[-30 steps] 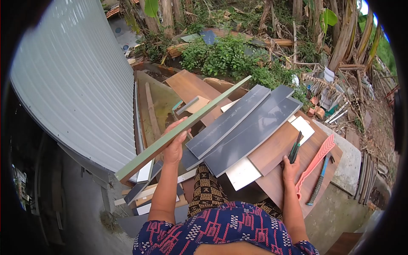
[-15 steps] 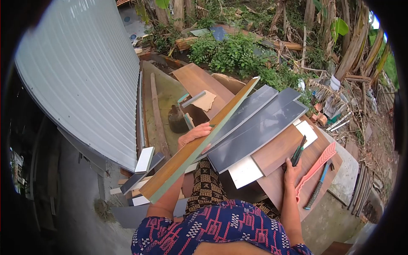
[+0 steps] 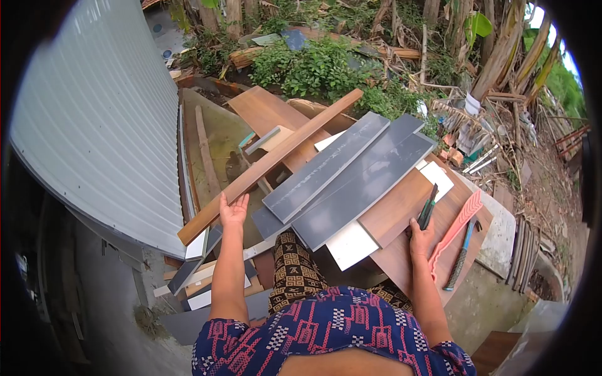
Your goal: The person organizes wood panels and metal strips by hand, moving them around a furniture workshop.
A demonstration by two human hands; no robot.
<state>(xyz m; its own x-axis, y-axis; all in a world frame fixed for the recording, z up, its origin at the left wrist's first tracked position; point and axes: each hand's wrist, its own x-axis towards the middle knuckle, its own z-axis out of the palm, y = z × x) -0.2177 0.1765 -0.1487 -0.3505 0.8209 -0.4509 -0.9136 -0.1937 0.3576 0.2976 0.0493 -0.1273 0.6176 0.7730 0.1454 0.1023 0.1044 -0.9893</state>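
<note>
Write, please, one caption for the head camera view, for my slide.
Outdoors, the left hand touches a long brown board; the right hand holds a knife, with grey boards in front.

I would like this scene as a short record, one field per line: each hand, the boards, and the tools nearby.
Left hand: at the near edge of a long brown strip; its grip is unclear
Right hand: closed around a black-and-green cutter
Dark grey boards: overlapping, between the strip and the cutter
Beside the cutter: pink wavy strip and blue tool with dark grip, on a brown panel
</note>
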